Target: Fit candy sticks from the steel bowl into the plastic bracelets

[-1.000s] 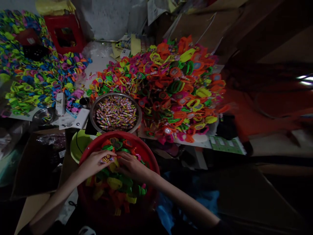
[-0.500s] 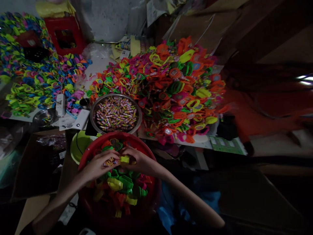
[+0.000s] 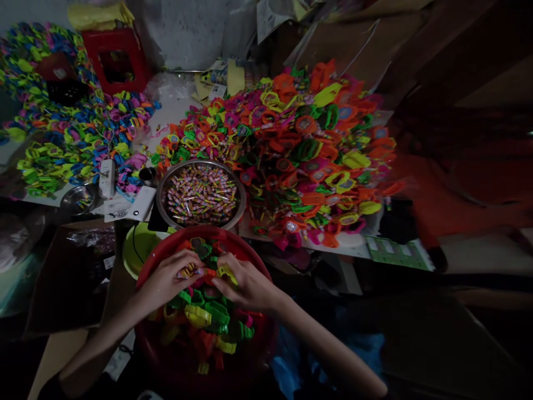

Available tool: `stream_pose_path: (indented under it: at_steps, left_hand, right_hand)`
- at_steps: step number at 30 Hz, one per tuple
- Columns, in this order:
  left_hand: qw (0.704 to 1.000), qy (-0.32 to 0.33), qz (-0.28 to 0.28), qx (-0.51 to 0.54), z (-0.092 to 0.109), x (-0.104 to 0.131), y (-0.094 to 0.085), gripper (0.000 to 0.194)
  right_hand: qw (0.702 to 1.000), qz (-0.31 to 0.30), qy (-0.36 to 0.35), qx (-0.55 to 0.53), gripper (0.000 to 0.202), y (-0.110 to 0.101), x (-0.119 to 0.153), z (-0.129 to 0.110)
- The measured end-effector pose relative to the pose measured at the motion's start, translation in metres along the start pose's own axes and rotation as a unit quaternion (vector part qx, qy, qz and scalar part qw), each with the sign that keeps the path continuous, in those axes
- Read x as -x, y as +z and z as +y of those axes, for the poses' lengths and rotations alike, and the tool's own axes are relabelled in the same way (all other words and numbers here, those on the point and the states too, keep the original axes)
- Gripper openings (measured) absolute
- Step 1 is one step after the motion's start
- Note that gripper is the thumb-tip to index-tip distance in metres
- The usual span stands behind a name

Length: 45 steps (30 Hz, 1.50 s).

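Observation:
Both hands are over a red plastic tub (image 3: pixel 246 244) filled with bright plastic toy watches (image 3: pixel 216 315). My left hand (image 3: pixel 169 280) is closed around several small wrapped candy rolls (image 3: pixel 189 270), their ends showing between the fingers. Close beside it, my right hand (image 3: pixel 252 286) grips a yellow toy watch (image 3: pixel 227 273) between thumb and fingers. Between the fingertips of the two hands shows a bit of orange; whether it belongs to a held piece is unclear. Just beyond the tub, a metal bowl (image 3: pixel 243 203) holds many similar candy rolls (image 3: pixel 200 191).
A tall heap of toy watches (image 3: pixel 308 161) covers the table on the right, another heap (image 3: pixel 75 139) the left. A red stool (image 3: pixel 119 58), a power strip (image 3: pixel 107 178) and a white box (image 3: pixel 142 203) stand there. A green basin (image 3: pixel 135 253) and cardboard box (image 3: pixel 62 283) sit lower left.
My right hand has drawn slightly right, away from the left, with the yellow toy watch now tucked in its fingers. My left hand keeps the candy rolls. The view has shifted slightly.

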State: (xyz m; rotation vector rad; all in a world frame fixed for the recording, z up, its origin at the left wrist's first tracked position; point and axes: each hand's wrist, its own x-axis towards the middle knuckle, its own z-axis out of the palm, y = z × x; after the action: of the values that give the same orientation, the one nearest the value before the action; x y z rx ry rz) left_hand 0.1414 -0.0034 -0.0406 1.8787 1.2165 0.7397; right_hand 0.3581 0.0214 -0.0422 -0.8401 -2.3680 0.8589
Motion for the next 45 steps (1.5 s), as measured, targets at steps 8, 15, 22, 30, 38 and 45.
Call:
stream_pose_path:
  at_steps: [8,15,22,30,38,45]
  left_hand:
    - [1.000,-0.002,-0.009,-0.024,0.006,0.001,0.004,0.009]
    - [0.975,0.040,-0.059,-0.213,0.009,0.007,-0.002,0.024]
    - [0.944,0.061,-0.177,-0.273,0.022,0.006,-0.011,0.030]
    - [0.929,0.047,-0.206,-0.303,0.020,0.009,-0.006,0.026]
    - [0.928,0.069,-0.188,-0.315,0.010,0.019,0.000,0.019]
    - [0.941,0.067,-0.165,-0.287,0.004,0.013,-0.004,0.025]
  right_hand:
    - [0.996,-0.029,-0.045,0.070,0.017,0.001,-0.002,-0.006]
    - [0.997,-0.049,-0.020,0.064,0.018,-0.001,-0.006,-0.006]
    - [0.994,-0.106,0.005,0.004,0.022,0.001,0.000,-0.006]
    - [0.994,-0.094,-0.013,-0.052,0.024,0.007,0.002,-0.005]
    - [0.985,-0.127,-0.017,-0.114,0.020,0.005,-0.002,-0.005]
    - [0.984,-0.084,0.031,-0.152,0.024,0.013,-0.005,-0.004]
